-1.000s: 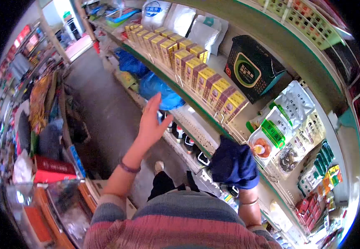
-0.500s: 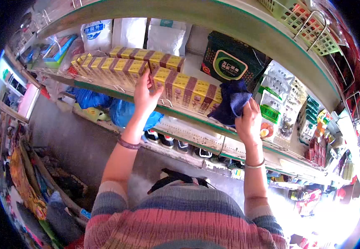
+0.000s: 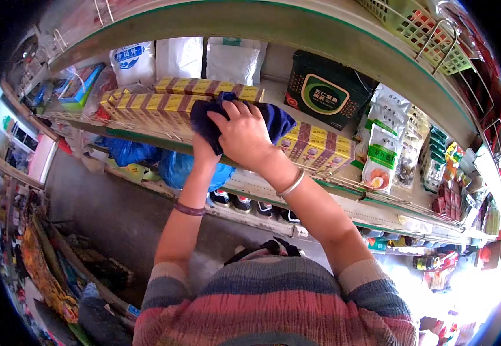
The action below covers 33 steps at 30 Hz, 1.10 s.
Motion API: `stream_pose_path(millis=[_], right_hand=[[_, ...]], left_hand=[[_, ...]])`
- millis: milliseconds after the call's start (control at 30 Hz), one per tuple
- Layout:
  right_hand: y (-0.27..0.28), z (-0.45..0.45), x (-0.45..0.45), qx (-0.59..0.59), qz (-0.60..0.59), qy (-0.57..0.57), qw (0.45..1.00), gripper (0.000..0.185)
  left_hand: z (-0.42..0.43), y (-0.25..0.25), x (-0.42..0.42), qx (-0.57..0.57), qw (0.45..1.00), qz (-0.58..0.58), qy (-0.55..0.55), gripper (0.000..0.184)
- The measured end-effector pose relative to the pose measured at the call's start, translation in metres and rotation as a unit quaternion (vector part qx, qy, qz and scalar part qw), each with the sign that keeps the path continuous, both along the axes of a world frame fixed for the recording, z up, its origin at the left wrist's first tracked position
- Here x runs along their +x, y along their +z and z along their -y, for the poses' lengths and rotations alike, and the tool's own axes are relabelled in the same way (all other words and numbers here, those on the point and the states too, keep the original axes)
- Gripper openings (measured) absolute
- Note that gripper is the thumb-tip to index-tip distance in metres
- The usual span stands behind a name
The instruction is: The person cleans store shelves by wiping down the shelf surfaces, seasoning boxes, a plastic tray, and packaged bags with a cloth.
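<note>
A dark blue cloth [image 3: 277, 120] lies bunched over the middle of a row of small yellow and brown boxes [image 3: 157, 109] on the shelf. My right hand [image 3: 243, 134] grips the cloth from above, fingers curled over it. Just left of it and lower, my left hand [image 3: 205, 153] is up against the front of the row. Its fingers are hidden behind the cloth and my right hand. More of these yellow boxes [image 3: 320, 149] stand to the right of the cloth, and a second row [image 3: 190, 86] sits behind.
A black carton [image 3: 326, 92] stands behind the boxes. White pouches [image 3: 180, 57] line the back left, and clear food packets [image 3: 380, 158] stand to the right. Above runs the upper shelf edge [image 3: 216, 27]. Blue plastic bags [image 3: 175, 170] and dark bottles [image 3: 242, 203] are below.
My right hand has carried the cloth leftward, from the right end of the row to beside my left hand. The boxes on the right now extend farther right, close to the packets.
</note>
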State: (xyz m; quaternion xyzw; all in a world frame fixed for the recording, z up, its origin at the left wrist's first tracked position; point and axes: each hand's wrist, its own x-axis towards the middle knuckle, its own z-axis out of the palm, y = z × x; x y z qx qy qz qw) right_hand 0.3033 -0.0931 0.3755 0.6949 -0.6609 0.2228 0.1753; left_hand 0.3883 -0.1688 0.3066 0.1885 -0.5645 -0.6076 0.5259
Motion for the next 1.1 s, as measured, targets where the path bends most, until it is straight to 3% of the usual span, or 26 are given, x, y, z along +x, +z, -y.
stream_pose_path(millis=[67,133,167,233,333,433,467,667,767,867,1000,1033,1100], right_hand=[[0.005,-0.004,-0.008,0.021,0.023,0.012,0.999,0.048],[0.012,-0.018,-0.018,0.045,0.048,0.002,0.998,0.049],[0.017,-0.028,-0.025,0.057,0.061,-0.012,0.996,0.049],[0.019,-0.051,-0.043,0.068,0.075,-0.047,0.994,0.049],[0.020,-0.103,-0.074,0.027,0.070,-0.078,0.994,0.050],[0.016,-0.153,-0.103,0.017,0.035,-0.133,0.990,0.050],[0.016,-0.166,-0.108,0.029,0.077,-0.151,0.985,0.052],[-0.005,-0.186,-0.118,-0.061,0.236,-0.129,0.961,0.054],[-0.021,-0.195,-0.126,-0.132,0.278,-0.140,0.941,0.054],[-0.037,-0.205,-0.140,-0.198,0.339,-0.123,0.912,0.056],[-0.035,-0.218,-0.139,-0.187,0.327,-0.162,0.912,0.056],[-0.034,-0.218,-0.139,-0.179,0.318,-0.175,0.914,0.057],[-0.025,-0.218,-0.134,-0.169,0.341,-0.147,0.913,0.056]], left_hand=[[-0.005,0.005,-0.003,-0.157,0.985,0.058,0.046,0.035],[-0.001,0.009,-0.005,-0.195,0.969,0.146,0.043,0.036],[-0.004,0.017,-0.003,-0.188,0.967,0.172,0.025,0.037],[-0.001,-0.002,-0.005,0.052,0.998,0.019,-0.027,0.040],[0.012,-0.024,-0.006,-0.132,0.971,0.176,0.091,0.043],[0.007,-0.017,-0.009,-0.118,0.960,0.238,0.084,0.048],[0.008,-0.016,-0.008,-0.114,0.953,0.270,0.083,0.047],[0.002,-0.007,-0.004,-0.061,0.979,0.196,0.009,0.050],[0.000,0.009,-0.005,-0.219,0.961,0.166,0.011,0.056],[-0.032,0.043,-0.011,-0.149,0.982,0.036,-0.107,0.065],[-0.039,0.064,-0.009,-0.243,0.960,0.042,-0.130,0.074],[-0.046,0.074,-0.008,-0.184,0.966,0.041,-0.175,0.077],[-0.051,0.085,-0.001,-0.250,0.946,0.126,-0.162,0.078]])
